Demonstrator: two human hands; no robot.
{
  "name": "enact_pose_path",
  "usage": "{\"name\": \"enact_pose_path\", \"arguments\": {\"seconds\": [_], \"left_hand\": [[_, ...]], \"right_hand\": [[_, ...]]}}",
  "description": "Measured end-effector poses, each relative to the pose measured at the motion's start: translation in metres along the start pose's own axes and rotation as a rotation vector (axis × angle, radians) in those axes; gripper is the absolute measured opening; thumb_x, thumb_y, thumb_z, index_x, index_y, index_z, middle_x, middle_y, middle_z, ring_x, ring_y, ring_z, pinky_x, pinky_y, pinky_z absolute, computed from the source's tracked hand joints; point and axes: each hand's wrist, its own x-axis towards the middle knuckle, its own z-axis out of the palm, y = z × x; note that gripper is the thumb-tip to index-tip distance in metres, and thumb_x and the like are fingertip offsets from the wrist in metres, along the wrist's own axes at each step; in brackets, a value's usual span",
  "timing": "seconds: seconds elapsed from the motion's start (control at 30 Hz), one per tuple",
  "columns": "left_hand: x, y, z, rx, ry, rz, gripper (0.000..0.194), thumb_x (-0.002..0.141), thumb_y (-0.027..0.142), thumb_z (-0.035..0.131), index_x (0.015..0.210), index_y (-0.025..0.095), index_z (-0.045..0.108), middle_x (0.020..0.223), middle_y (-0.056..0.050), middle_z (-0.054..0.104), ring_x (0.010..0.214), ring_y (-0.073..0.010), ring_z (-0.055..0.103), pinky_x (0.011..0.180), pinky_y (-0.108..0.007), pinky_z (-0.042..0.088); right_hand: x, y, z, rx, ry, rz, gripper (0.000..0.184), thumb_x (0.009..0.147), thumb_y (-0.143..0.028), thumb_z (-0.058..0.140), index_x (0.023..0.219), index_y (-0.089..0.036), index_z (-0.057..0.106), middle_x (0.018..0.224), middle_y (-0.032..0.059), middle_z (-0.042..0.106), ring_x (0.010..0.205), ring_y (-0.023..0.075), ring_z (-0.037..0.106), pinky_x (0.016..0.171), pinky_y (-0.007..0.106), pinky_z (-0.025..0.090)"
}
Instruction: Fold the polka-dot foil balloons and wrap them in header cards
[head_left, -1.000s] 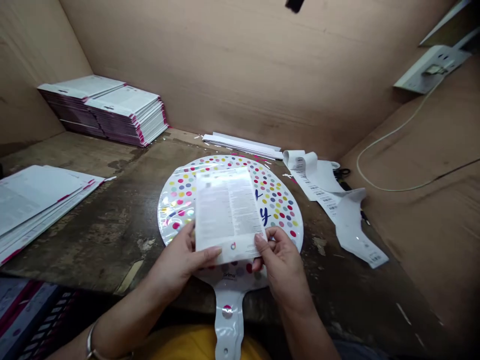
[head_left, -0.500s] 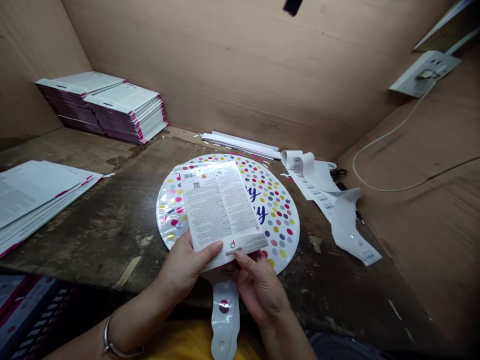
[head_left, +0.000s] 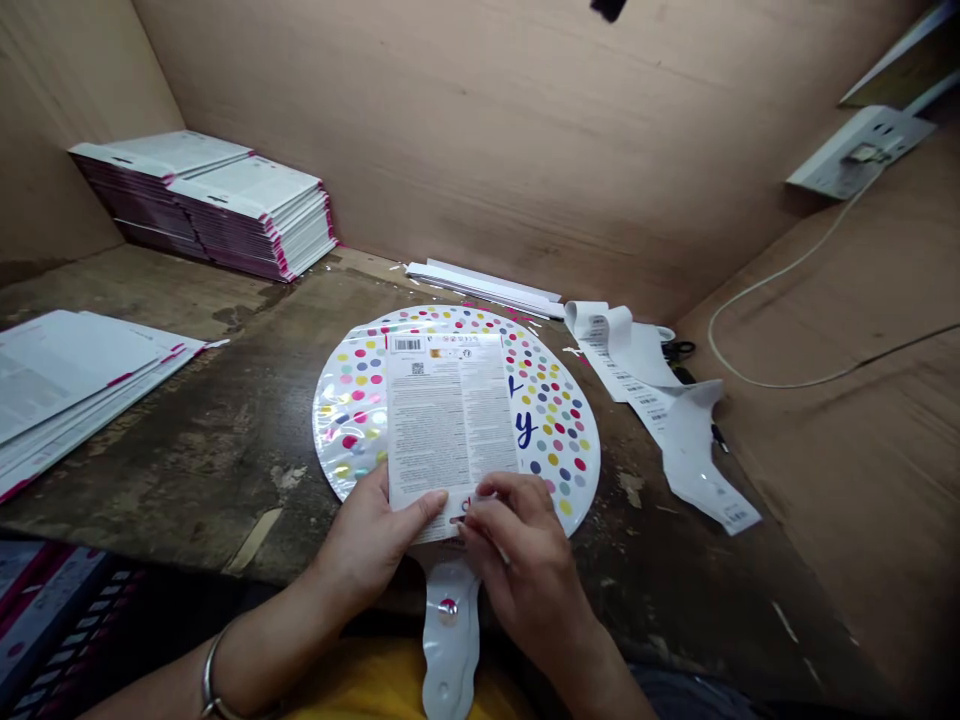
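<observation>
Head view: printed card [head_left: 448,420] held over a dotted foil balloon [head_left: 559,430], long axis running almost straight ahead, away from the body. Lower end gripped by both hands: left hand [head_left: 367,540] with thumb on top, other fingers hidden beneath; right hand [head_left: 517,570] with fingers curled closed over the card's bottom edge, lying further across it. Balloon tail [head_left: 450,640] pointing toward the lap.
</observation>
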Motion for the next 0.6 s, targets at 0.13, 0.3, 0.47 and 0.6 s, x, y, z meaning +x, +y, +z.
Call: {"name": "enact_pose_path", "arguments": {"seconds": [0.13,0.3,0.47,0.6], "left_hand": [[0.003,0.001,-0.01,-0.1,0.005,-0.059,0.05,0.07,0.037,0.072,0.112,0.013,0.059,0.116,-0.013,0.065,0.107,-0.0306,0.06,0.086,-0.042,0.051],[0.009,0.005,-0.009,-0.131,-0.128,-0.073,0.052,0.071,0.037,0.07,0.115,0.011,0.056,0.112,-0.014,0.066,0.1,-0.031,0.063,0.082,-0.042,0.053],[0.006,0.011,-0.008,0.632,0.018,0.477,0.084,0.067,0.037,0.074,0.138,0.019,0.034,0.131,-0.017,0.052,0.115,-0.0349,0.053,0.092,-0.05,0.046],[0.006,0.02,-0.025,1.317,-0.083,1.138,0.047,0.081,0.022,0.061,0.126,0.022,0.05,0.117,-0.012,0.063,0.1,-0.0284,0.062,0.085,-0.042,0.052]], "right_hand": [[-0.02,0.025,-0.05,0.382,-0.103,0.341,0.02,0.085,-0.034,0.053,0.071,-0.021,0.057,0.088,0.0064,0.062,0.087,0.0217,0.059,0.077,0.033,0.049],[-0.023,0.049,-0.054,0.484,-0.087,0.718,0.034,0.077,-0.048,0.063,0.095,-0.019,0.067,0.09,0.0087,0.068,0.076,0.0208,0.061,0.07,0.033,0.051],[0.005,0.035,0.017,0.999,-0.033,0.749,0.05,0.072,-0.048,0.069,0.112,-0.019,0.06,0.08,0.0057,0.069,0.044,0.0096,0.052,0.041,0.022,0.043],[0.028,0.027,0.046,1.006,-0.065,0.667,0.055,0.068,-0.056,0.068,0.107,-0.017,0.064,0.067,0.0042,0.068,0.038,0.0113,0.052,0.04,0.024,0.044]]}}
